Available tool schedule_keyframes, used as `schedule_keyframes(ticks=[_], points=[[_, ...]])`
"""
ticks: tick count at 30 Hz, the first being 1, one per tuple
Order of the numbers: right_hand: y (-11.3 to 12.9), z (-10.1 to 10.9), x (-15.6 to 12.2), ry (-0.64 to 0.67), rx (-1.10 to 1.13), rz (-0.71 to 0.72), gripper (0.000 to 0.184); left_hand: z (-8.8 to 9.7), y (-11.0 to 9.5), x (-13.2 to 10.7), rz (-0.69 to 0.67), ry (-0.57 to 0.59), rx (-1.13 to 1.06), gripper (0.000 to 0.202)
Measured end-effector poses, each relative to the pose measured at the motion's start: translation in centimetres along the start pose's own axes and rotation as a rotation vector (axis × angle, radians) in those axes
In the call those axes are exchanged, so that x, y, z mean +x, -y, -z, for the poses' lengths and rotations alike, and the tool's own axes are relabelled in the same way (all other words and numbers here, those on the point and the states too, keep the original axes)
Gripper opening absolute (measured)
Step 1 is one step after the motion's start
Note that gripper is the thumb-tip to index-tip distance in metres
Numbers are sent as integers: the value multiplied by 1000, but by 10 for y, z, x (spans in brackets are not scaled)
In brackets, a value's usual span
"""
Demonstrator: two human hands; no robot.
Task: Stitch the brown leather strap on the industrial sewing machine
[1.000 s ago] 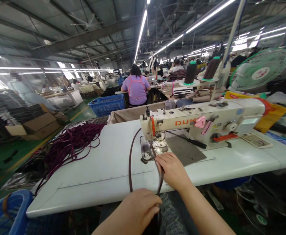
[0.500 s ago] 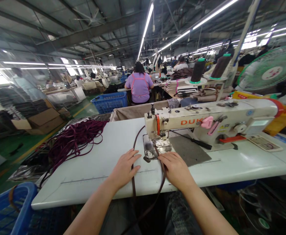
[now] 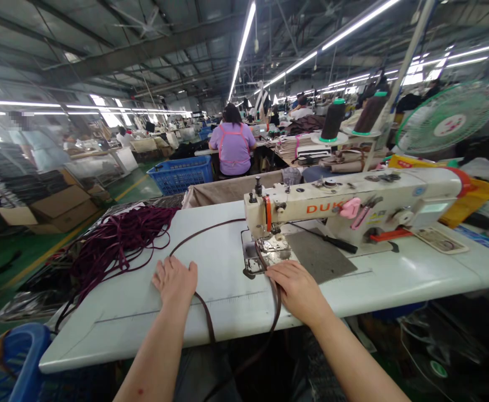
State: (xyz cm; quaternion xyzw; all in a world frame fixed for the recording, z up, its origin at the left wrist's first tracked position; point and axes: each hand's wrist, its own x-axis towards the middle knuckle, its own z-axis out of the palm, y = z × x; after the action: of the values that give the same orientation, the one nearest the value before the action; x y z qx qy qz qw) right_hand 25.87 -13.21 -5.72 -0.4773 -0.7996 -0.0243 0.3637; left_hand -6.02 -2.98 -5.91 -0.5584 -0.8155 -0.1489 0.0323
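Note:
A narrow dark brown strap (image 3: 208, 318) loops across the white table and hangs over its front edge. My left hand (image 3: 174, 282) lies over the strap left of the sewing machine (image 3: 311, 206). Its thumb stands apart from its fingers, and the strap passes beneath. At the needle plate (image 3: 252, 259), the fingers of my right hand (image 3: 297, 285) close on another stretch of strap just in front of the presser foot. That stretch runs up under the machine head and bends down past my fingers. The fingertips' undersides are hidden.
A heap of maroon straps (image 3: 122, 240) covers the table's left end. A black-handled tool (image 3: 340, 243) lies on a grey sheet (image 3: 319, 257) beside the machine. Blue baskets (image 3: 13, 357) stand lower left and beyond the table. A person (image 3: 232, 142) sits ahead; a fan (image 3: 447, 120) is right.
My left hand has moved left, and the strap beneath it now bows out that way. My right hand keeps its place at the needle plate. The view has shifted slightly.

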Motion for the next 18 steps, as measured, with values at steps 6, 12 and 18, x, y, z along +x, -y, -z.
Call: schedule_keyframes(ticks=[6,12,18], points=[[16,7,-4,72,221,20,22,4,1,-2,25,17,-43,70],[40,13,-20,108,357,-34,29,9,-6,-9,-44,-40,-22,67],[40,42,-50,275,654,-283,34,18,-1,-11,-92,-132,-96,52]])
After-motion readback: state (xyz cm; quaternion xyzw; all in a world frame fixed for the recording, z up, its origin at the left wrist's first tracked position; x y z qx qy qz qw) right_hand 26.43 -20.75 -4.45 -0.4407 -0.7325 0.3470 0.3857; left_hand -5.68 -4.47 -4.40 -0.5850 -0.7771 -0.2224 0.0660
